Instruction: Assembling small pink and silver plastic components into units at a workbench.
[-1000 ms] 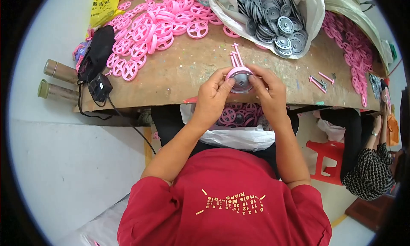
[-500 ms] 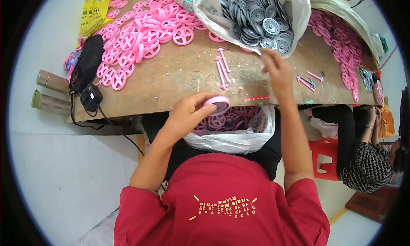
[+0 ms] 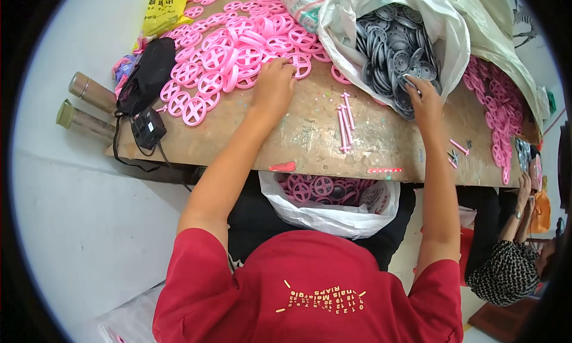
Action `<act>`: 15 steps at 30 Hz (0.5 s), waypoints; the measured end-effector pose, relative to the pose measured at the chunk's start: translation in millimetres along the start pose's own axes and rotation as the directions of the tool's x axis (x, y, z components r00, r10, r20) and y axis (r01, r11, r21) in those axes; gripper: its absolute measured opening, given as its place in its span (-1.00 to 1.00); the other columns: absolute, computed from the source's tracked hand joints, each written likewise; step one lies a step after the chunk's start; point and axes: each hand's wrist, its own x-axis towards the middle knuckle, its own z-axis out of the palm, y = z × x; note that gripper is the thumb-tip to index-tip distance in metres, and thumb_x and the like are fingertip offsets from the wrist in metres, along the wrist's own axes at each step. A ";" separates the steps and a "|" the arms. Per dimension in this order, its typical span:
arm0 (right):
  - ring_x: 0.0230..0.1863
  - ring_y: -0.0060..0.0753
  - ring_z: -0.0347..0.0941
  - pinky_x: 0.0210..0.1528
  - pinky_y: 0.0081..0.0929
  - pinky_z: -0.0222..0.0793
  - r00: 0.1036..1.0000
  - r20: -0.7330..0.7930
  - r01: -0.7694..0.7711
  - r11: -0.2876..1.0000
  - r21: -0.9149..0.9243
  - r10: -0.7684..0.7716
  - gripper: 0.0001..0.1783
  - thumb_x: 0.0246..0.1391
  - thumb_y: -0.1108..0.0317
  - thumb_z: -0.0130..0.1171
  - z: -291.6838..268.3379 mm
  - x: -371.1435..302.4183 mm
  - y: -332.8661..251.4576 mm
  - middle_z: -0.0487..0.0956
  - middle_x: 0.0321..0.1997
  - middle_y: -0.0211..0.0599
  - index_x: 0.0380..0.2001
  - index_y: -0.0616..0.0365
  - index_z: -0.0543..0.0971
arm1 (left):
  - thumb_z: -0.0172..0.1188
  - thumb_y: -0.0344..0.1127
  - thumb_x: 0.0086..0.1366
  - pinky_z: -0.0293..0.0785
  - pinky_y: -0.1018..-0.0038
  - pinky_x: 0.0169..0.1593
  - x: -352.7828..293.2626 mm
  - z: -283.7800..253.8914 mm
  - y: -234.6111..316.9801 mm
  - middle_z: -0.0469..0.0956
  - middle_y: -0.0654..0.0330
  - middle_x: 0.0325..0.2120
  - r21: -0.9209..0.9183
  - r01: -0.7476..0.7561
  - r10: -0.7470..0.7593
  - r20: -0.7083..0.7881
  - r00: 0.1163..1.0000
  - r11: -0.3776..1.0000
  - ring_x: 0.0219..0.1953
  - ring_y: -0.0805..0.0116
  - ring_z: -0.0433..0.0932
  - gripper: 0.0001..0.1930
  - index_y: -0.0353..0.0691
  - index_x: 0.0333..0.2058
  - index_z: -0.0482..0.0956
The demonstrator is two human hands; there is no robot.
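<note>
My left hand reaches over the near side of a heap of pink spoked wheels. Its fingers curl at the rim of one pink wheel, partly hidden by the hand. At the mouth of a white sack, my right hand pinches at the edge of a grey disc, among many such discs. Between the hands, several pink rods lie on the table. In my lap stands a white bag holding pink wheels, some with dark centres.
Beyond the sack on the right, more pink pieces spill from a pale sack. A black pouch, an adapter and two flasks are at the left. Another person sits at the right.
The pink wheel with a dark centre has left my left hand, which has moved forward to the pink heap. My right hand has gone into the sack's mouth. The view has shifted.
</note>
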 end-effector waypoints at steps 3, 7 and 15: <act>-0.32 -0.26 0.46 -0.23 -0.45 0.35 0.994 -0.111 0.018 1.000 -0.007 -0.018 -0.78 0.06 0.36 0.19 -6.2 -21.8 -17.2 0.52 -0.34 -0.22 -0.19 0.08 0.63 | 0.21 -0.43 0.07 0.38 0.25 -0.01 4.1 5.8 -0.7 0.50 0.07 -0.17 0.139 -0.029 0.020 0.063 0.998 0.990 -0.08 0.03 0.43 -0.80 -0.26 -0.27 0.57; -0.42 -0.53 0.40 -0.35 -0.61 0.31 0.964 -0.210 -0.089 0.939 0.332 0.166 -0.75 0.10 0.40 0.18 -15.8 -41.5 -40.0 0.50 -0.40 -0.37 -0.12 0.15 0.57 | 0.19 -0.40 0.15 0.43 0.30 -0.17 -6.7 -9.0 33.8 0.53 0.12 -0.26 -0.114 0.115 -0.109 0.062 0.992 0.987 -0.22 0.12 0.51 -0.88 -0.28 -0.33 0.53; -0.39 -0.72 0.36 -0.35 -0.71 0.30 0.976 0.100 -0.211 0.750 0.627 0.191 -0.63 0.11 0.47 0.14 17.3 -89.5 -105.4 0.44 -0.22 -0.44 0.03 0.18 0.49 | 0.04 -0.27 0.38 0.58 0.50 -0.15 -56.9 -21.2 128.2 0.54 0.15 -0.20 -0.776 0.601 -0.293 0.629 0.720 -0.190 -0.17 0.44 0.57 -0.70 -0.35 -0.03 0.33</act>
